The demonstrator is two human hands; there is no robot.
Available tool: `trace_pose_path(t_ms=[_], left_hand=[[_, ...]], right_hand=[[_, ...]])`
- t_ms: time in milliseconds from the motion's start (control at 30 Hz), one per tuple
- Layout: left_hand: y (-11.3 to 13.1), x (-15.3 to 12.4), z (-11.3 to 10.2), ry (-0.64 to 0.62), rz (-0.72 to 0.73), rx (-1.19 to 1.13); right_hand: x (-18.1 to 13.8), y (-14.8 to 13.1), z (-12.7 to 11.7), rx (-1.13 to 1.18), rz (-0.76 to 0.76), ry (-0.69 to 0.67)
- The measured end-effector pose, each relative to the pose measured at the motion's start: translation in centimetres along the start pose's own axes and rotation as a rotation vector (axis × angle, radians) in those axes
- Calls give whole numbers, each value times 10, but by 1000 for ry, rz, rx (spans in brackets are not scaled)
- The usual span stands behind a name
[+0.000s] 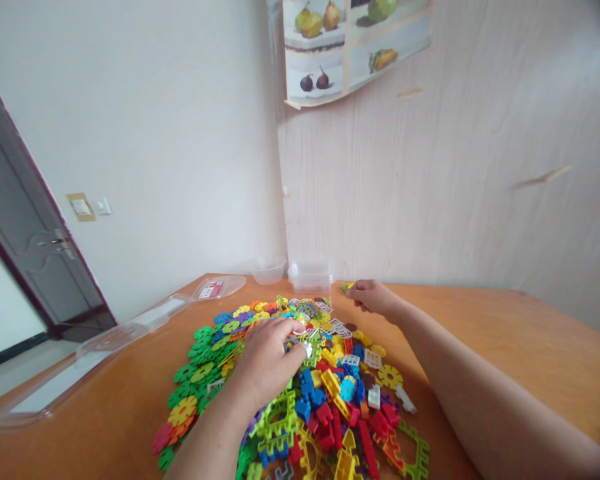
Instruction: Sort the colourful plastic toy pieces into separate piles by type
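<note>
My left hand (273, 353) reaches over a heap of plastic building pieces, thumb and index finger apart. A small white piece (308, 349) lies at its thumb tip; whether it is gripped I cannot tell. Beneath and beside this hand are green snowflake discs (203, 343), lime-green toothed frames (280, 417) and blue blocks (307, 387). At the far side of the table, my right hand (373, 297) has its fingers curled together at a small yellow-green piece (347, 287), partly hidden by the fingertips.
Clear plastic tubs (310, 277) and a round bowl (269, 269) stand against the wall behind the heap. Transparent lids (130, 327) lie along the left edge of the brown table (505, 347). Red blocks (380, 423) and yellow pieces (347, 460) spread toward the front.
</note>
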State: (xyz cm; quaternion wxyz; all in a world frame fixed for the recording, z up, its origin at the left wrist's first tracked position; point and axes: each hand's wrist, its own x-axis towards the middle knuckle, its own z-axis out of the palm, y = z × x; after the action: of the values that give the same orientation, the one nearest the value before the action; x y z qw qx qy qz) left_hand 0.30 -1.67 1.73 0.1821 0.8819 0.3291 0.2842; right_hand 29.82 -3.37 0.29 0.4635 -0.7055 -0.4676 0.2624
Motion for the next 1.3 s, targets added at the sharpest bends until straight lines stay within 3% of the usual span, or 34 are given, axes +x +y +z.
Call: trace_pose_path(t_ms=[67, 200, 267, 333, 533, 733, 967, 1167, 1300], left_hand=[[4, -2, 0, -46, 74, 51], [5, -2, 0, -74, 111, 131], [3, -1, 0, -63, 97, 148], [1, -1, -1, -55, 79, 144], [-3, -1, 0, -62, 28, 89], [-3, 0, 0, -69, 36, 52], [-1, 4, -3, -47, -34, 49], [-1, 2, -2, -31, -55, 47], [0, 1, -3, -35, -92, 20]], right_hand=[[-9, -15, 11, -26, -34, -183], [-26, -37, 24, -170, -202, -675], [-32, -43, 27, -230, -270, -797], [-36, -48, 29, -276, -314, -833], [-42, -53, 38, -406, -385, -762], [-41, -52, 44, -389, -456, -708], [-40, -58, 36, -137, -419, -593], [-36, -55, 33, 48, -225, -538], [-20, -48, 23, 288, -215, -262]])
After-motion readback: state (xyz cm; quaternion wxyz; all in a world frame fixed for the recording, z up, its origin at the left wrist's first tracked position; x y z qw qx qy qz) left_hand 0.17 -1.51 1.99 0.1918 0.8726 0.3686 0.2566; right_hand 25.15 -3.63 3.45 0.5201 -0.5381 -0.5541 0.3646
